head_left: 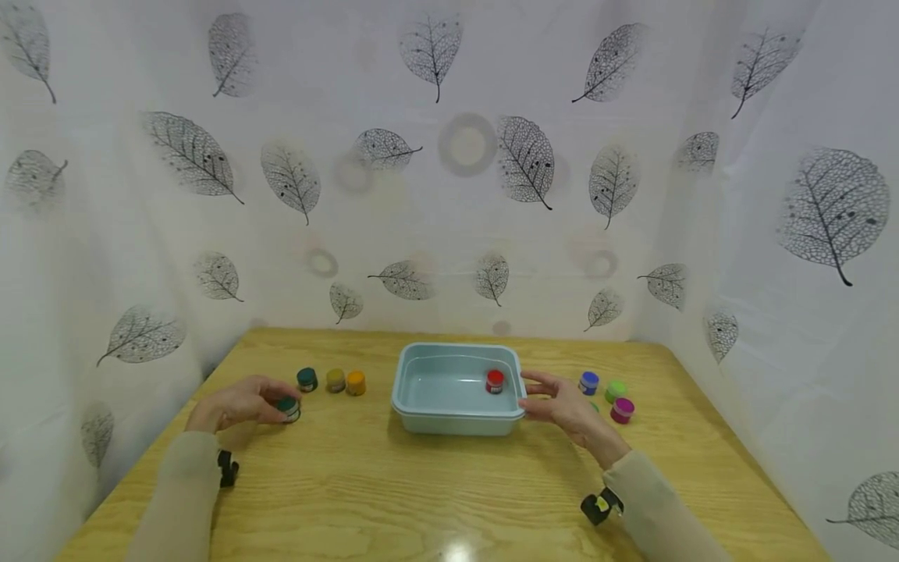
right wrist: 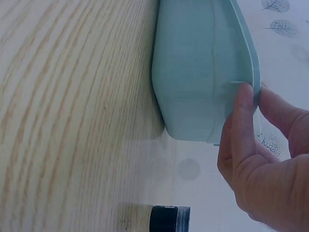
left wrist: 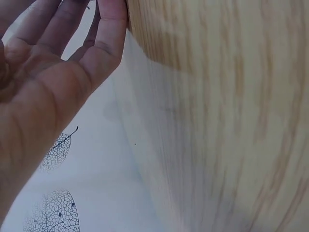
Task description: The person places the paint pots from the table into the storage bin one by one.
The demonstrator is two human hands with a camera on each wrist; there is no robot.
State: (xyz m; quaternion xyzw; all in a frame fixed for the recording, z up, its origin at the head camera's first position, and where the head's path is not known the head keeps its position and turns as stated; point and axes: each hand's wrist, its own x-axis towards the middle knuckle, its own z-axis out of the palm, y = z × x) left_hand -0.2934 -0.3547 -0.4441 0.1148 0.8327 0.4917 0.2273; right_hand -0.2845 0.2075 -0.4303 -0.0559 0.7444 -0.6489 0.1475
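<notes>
On the left of the table my left hand grips a small jar with a dark green lid, thumb on the near side and fingers over the far side. In the left wrist view the left hand's fingertips run out of the top edge, so the jar is hidden there. My right hand pinches the right rim of a pale blue-green plastic tub. The right wrist view has the thumb and a finger on either side of that rim. Inside the tub, toward its right, stands a red-lidded jar.
Left of the tub stand a dark teal jar, a mustard jar and an orange jar. Beyond the right hand are blue, light green and magenta jars, plus another green one partly hidden. Leaf-printed curtains surround the table.
</notes>
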